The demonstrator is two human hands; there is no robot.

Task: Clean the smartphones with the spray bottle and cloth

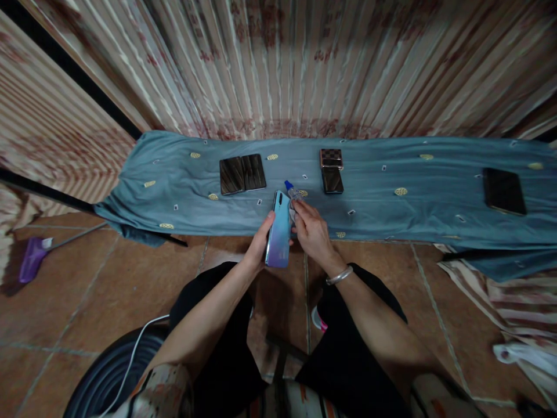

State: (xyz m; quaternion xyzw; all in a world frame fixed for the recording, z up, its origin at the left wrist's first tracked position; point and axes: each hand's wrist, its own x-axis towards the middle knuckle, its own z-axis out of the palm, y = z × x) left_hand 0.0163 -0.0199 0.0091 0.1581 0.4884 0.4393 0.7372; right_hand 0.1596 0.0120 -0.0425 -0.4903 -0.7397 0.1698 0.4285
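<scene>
Centrally, a light blue phone (pixel 279 230) with a pearly, gradient back is held upright-ish in front of the person, back facing the camera, its top end reaching over the near edge of a blue-grey cloth (pixel 374 197). The left hand (pixel 261 241) is clamped around the phone's left edge, thumb lying along the side. The right hand (pixel 310 229) sits just beside the phone's right edge, its fingers curled shut around a small clear bottle with a blue cap (pixel 290 190) — the cap pokes out above the fingers, close to the phone's upper corner. A bit of pale material seems bunched in that hand too, though it is too small to tell what. A silver bangle (pixel 340 275) circles the right wrist.

Farther out on the cloth, which has small yellow round patterns, lie other dark phones: a pair side by side (pixel 242 173) to the left of the held phone, two more one behind the other (pixel 332 170) to the right — the far one with a chequered back — and a single dark phone (pixel 503 190) well apart at the far right. Striped curtains (pixel 304 64) hang behind the cloth. Below, the floor is brown tile (pixel 87 302); a purple broom head (pixel 32 258) lies at the left, and a white cable (pixel 134 342) runs across a dark round object near the person's knees.
</scene>
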